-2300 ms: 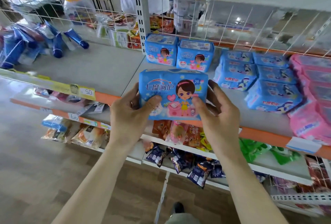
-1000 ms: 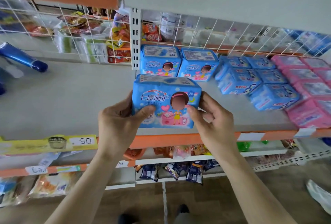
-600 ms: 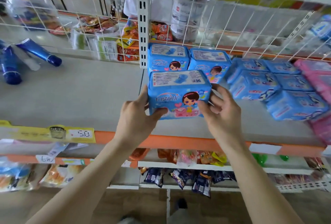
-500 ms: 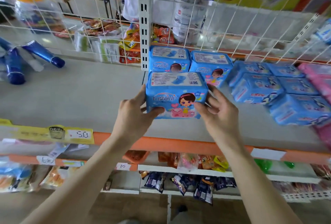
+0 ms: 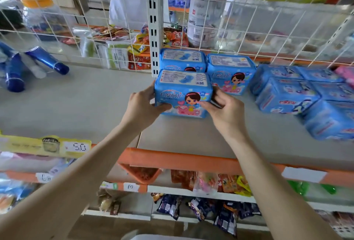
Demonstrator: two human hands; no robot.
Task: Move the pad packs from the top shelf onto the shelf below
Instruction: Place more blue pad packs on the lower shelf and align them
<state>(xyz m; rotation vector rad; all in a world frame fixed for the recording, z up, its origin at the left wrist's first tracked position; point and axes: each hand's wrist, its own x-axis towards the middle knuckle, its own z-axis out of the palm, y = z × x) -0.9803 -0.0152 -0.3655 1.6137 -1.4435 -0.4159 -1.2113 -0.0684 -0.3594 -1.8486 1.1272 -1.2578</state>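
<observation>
Since the earlier frame the pad pack (image 5: 183, 94) went deeper onto the grey shelf (image 5: 95, 105). It now seems to rest there, just before a second pack (image 5: 183, 58).

Head view: the left hand (image 5: 141, 106) and the right hand (image 5: 227, 112) pinch its two ends with curled fingers. I judge the placing is almost done, and next both hands must let go. The pack is blue and soft, with a cartoon girl.

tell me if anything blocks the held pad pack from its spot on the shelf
Nothing visible does. The pad pack, held by the left hand and right hand, is down at the grey shelf, in front of another pack.
</observation>
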